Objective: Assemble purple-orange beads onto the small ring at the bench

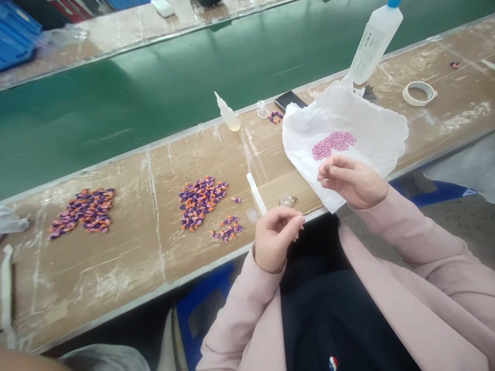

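My left hand point(275, 238) is closed in a pinch at the table's front edge; whatever lies between its fingertips is too small to make out. Just beyond it is a small clear round dish point(287, 200). My right hand point(351, 181) hovers over the near part of a crumpled white sheet point(381, 126), thumb and fingertips pinched together, their contents not visible. Pink beads point(334, 144) lie in a patch on that sheet. To the left are a pile of purple and orange pieces point(199, 201) and a smaller loose group point(228, 229).
Another purple-orange pile point(85, 212) lies farther left. A small squeeze bottle point(229, 114), a ring of pieces point(276, 117), a phone point(290, 100), a large bottle point(375, 44) and a tape roll point(419, 94) stand or lie along the table. Behind runs a green belt point(154, 87).
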### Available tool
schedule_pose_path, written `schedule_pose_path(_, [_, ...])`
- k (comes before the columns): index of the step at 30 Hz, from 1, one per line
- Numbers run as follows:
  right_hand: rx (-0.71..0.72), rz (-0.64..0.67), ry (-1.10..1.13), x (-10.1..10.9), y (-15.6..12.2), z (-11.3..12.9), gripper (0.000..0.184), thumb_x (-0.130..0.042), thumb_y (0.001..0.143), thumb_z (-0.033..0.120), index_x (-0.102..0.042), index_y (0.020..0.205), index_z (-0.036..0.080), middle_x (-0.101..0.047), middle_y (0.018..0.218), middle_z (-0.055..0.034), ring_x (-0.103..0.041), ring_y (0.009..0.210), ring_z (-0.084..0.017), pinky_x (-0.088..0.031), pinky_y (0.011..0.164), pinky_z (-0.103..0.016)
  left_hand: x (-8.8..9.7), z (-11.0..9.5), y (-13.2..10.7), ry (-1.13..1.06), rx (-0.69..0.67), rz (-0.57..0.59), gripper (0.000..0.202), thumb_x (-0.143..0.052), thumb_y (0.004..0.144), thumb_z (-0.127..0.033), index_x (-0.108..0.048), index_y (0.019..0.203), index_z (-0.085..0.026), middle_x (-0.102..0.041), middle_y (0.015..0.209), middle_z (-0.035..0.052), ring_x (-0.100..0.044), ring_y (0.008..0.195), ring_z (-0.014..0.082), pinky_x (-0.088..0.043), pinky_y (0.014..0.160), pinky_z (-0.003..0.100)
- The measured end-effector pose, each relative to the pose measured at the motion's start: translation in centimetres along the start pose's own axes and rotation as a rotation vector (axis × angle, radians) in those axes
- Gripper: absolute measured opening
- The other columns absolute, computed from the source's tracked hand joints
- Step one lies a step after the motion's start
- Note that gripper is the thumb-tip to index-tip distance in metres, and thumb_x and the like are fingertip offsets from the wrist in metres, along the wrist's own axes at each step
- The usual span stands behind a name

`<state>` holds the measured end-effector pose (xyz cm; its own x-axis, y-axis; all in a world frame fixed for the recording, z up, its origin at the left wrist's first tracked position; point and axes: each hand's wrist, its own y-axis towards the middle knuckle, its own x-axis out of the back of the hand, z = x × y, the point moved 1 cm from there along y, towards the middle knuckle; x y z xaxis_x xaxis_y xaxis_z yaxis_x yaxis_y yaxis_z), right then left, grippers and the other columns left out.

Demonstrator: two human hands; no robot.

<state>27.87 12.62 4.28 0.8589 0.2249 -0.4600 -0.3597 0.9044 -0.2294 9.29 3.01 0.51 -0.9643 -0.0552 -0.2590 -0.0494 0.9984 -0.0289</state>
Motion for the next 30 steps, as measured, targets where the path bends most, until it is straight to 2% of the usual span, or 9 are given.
schedule_pose_path(2, [0.010,0.010,0.040,-1.3,-0.9,-0.6,0.016,-0.087,0.067,0.028,-0.074,0.075,0.022,-0.062,0.093,0.0000,-0.061,0.090,-0.011,-0.056,0.075,-0.020,-1.0,-0.8,1.1,0.132,-0.166,-0.013,0.009,-0.075,0.083,-0.028,-0.075,0.082,-0.019,-0.072,0.071,0.0020,-0.060,0.055,0.0094,-0.048,0.052,0.021])
schedule_pose_path(4, [0.014,0.035,0.075,-2.5,-1.6,-1.3,0.011,-0.083,0.070,0.027,-0.075,0.075,0.023,-0.060,0.099,-0.0001,-0.059,0.092,-0.011,-0.056,0.080,-0.023,-2.0,-1.5,2.0,0.250,-0.317,-0.040,0.006,-0.073,0.084,-0.024,-0.076,0.086,-0.019,-0.074,0.077,0.0032,-0.064,0.063,0.0112,-0.051,0.059,0.022])
schedule_pose_path(8, [0.023,0.034,0.133,-3.9,-2.2,-2.6,0.005,-0.078,0.072,0.025,-0.076,0.075,0.022,-0.056,0.103,-0.0006,-0.059,0.085,-0.011,-0.055,0.081,-0.026,-3.0,-1.9,2.6,0.345,-0.409,-0.101,0.011,-0.069,0.087,-0.024,-0.077,0.092,-0.018,-0.076,0.083,0.0046,-0.067,0.067,0.0128,-0.053,0.062,0.023])
schedule_pose_path(12, [0.106,-0.053,0.110,-4.4,-2.2,-3.1,0.004,-0.076,0.070,0.019,-0.076,0.073,0.022,-0.057,0.100,-0.0005,-0.057,0.080,-0.009,-0.054,0.077,-0.024,-3.2,-1.7,2.4,0.324,-0.397,-0.115,0.010,-0.068,0.087,-0.024,-0.075,0.088,-0.017,-0.076,0.082,0.0046,-0.068,0.068,0.0132,-0.054,0.063,0.023])
schedule_pose_path(17, [0.178,-0.061,0.065,-4.9,-2.5,-3.4,0.005,-0.074,0.073,0.018,-0.076,0.074,0.023,-0.060,0.093,-0.0001,-0.059,0.080,-0.010,-0.053,0.078,-0.025,-3.3,-1.6,2.2,0.265,-0.370,-0.164,0.009,-0.067,0.086,-0.021,-0.074,0.083,-0.017,-0.074,0.076,0.0022,-0.065,0.064,0.0109,-0.051,0.059,0.021])
schedule_pose_path(22, [0.274,-0.068,-0.110,-4.6,-2.9,-3.8,0.004,-0.071,0.078,0.020,-0.074,0.078,0.022,-0.063,0.093,-0.0003,-0.062,0.085,-0.012,-0.053,0.081,-0.027,-3.1,-1.4,2.1,0.213,-0.306,-0.178,0.009,-0.068,0.083,-0.023,-0.071,0.077,-0.017,-0.069,0.068,0.0000,-0.059,0.059,0.0098,-0.048,0.057,0.021])
schedule_pose_path(24, [0.301,-0.014,-0.179,-4.4,-3.0,-3.4,0.008,-0.067,0.083,0.019,-0.075,0.084,0.022,-0.066,0.093,-0.0007,-0.064,0.086,-0.012,-0.053,0.082,-0.027,-2.9,-1.3,2.1,0.126,-0.236,-0.148,0.011,-0.069,0.082,-0.025,-0.069,0.074,-0.017,-0.067,0.067,-0.0003,-0.057,0.058,0.0097,-0.047,0.057,0.022])
schedule_pose_path(27, [0.363,0.062,-0.321,-4.1,-3.2,-1.8,0.013,-0.060,0.088,0.017,-0.072,0.090,0.020,-0.069,0.090,-0.0009,-0.066,0.084,-0.012,-0.053,0.078,-0.025,-2.3,-1.4,1.9,-0.051,-0.055,-0.028,0.020,-0.072,0.081,-0.034,-0.065,0.071,-0.017,-0.062,0.064,-0.0014,-0.049,0.051,0.0075,-0.041,0.051,0.022])
schedule_pose_path(30, [0.434,0.144,-0.619,-4.0,-3.4,0.1,0.008,-0.060,0.084,0.013,-0.067,0.083,0.018,-0.068,0.078,-0.0001,-0.064,0.073,-0.012,-0.051,0.068,-0.023,-1.9,-1.9,1.6,-0.100,0.076,0.066,0.025,-0.075,0.079,-0.039,-0.064,0.072,-0.017,-0.057,0.059,-0.0027,-0.042,0.046,0.0060,-0.035,0.046,0.021])
